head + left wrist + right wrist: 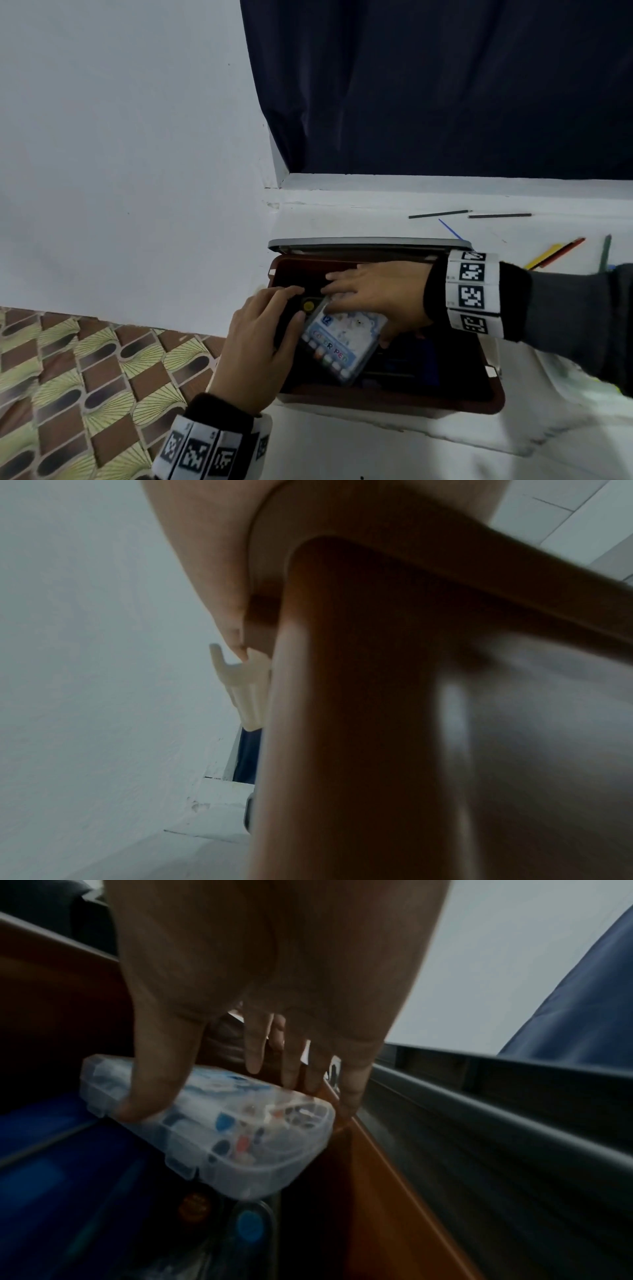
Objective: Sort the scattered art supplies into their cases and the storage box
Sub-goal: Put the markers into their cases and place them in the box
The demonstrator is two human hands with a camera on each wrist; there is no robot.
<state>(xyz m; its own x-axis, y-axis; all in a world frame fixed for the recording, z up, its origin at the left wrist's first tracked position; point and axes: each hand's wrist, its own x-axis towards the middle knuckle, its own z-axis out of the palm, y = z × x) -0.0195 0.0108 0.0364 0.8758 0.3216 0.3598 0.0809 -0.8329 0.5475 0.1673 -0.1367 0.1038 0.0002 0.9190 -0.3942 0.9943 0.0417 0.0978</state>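
The right hand (373, 291) pinches the clear pen case (337, 342) between thumb and fingers (253, 1053), holding it tilted inside the open brown box (387, 399). The left hand (260, 346) rests on the box's left rim, fingers fairly straight, touching the case. Pencils (555, 255) lie on the white worktop (376, 448) beyond.

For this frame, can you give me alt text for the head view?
Both hands lower a clear pen case into an open brown storage box: right hand gripping it, left hand at its edge. Loose pencils lie on the white surface beyond.
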